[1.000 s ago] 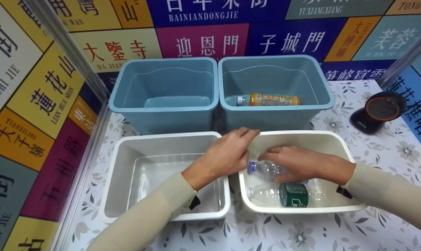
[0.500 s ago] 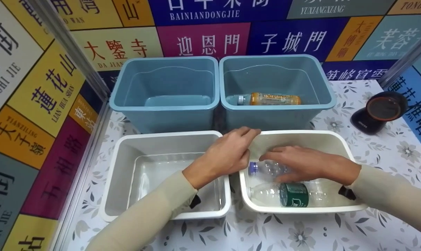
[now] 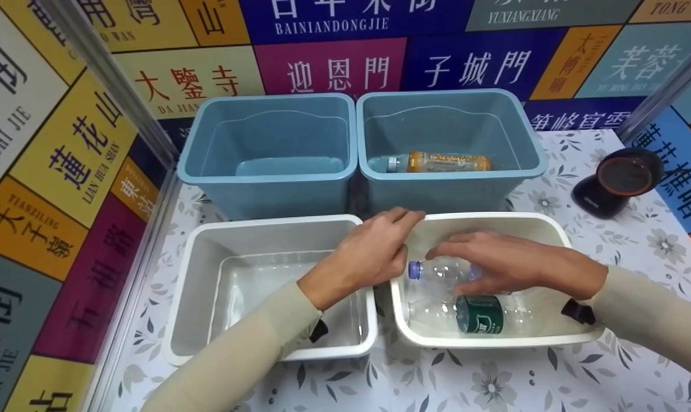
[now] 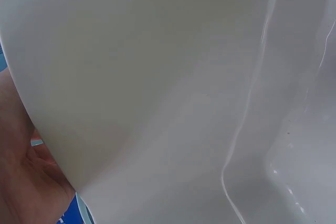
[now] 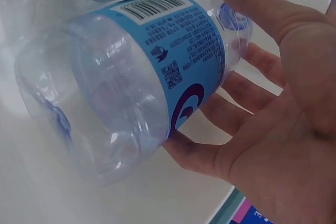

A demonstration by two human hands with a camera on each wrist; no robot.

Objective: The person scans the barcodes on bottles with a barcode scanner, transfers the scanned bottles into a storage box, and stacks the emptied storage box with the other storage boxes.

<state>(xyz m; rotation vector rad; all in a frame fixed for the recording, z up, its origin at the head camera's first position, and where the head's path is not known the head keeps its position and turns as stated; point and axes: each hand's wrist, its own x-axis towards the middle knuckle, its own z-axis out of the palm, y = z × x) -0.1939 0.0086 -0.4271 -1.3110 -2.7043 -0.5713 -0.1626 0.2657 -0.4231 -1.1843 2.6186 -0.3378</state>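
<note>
In the head view my right hand point(image 3: 503, 260) is inside the right white bin point(image 3: 494, 343). It grips a clear plastic bottle point(image 3: 444, 273) with a purple-blue cap. The right wrist view shows the bottle's blue label point(image 5: 194, 45), with my thumb on one side and fingers curled along the other. Beside it lies another clear bottle point(image 3: 483, 315) with a green label. My left hand point(image 3: 374, 249) holds the right white bin's far left corner, its fingers curled over the rim. The left wrist view mostly shows the left white bin's wall point(image 4: 157, 77), with part of that hand beyond it.
The left white bin point(image 3: 182, 286) stands beside the right one. Behind are two blue bins; the right blue bin point(image 3: 454, 177) contains an orange-labelled bottle point(image 3: 448, 162), the left blue bin point(image 3: 265, 179) shows its bare floor. A black device point(image 3: 614, 183) stands at the right.
My right hand has risen slightly and shifted right, and the blue-labelled bottle has come up a little with it. My left hand stays at the bin's corner.
</note>
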